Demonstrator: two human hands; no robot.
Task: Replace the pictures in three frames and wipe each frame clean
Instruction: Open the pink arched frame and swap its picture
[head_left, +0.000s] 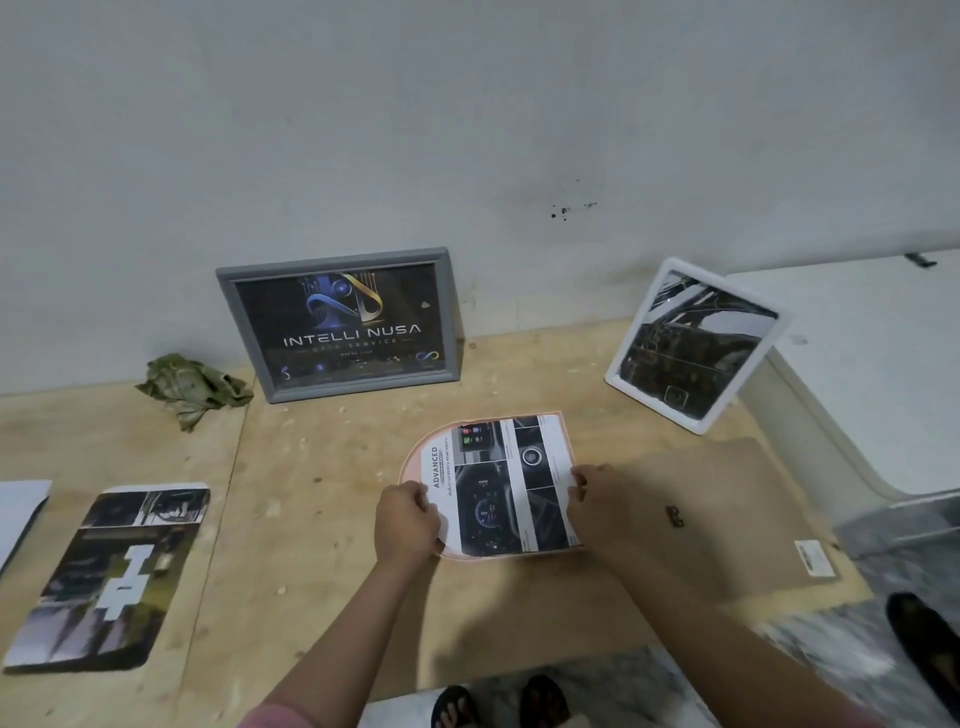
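Note:
A printed car picture (501, 486) with one rounded end lies on a pink arch-shaped frame (410, 460) on the plywood. My left hand (406, 519) pinches the picture's left edge and my right hand (597, 499) pinches its right edge. A grey frame (337, 325) with a dark "INTELLI NUSA" picture leans on the wall behind. To the right, a white frame (696, 345) with a car picture leans against a white block. A loose dark picture (111, 577) lies flat at the left. A crumpled green cloth (195, 387) sits by the wall.
A brown backing board (727, 519) lies under my right forearm, with a small black clip (674, 516) and a white label (815, 558). A white sheet (21, 506) shows at the far left. A white block (857, 364) stands right. Sandalled feet (498, 701) are below.

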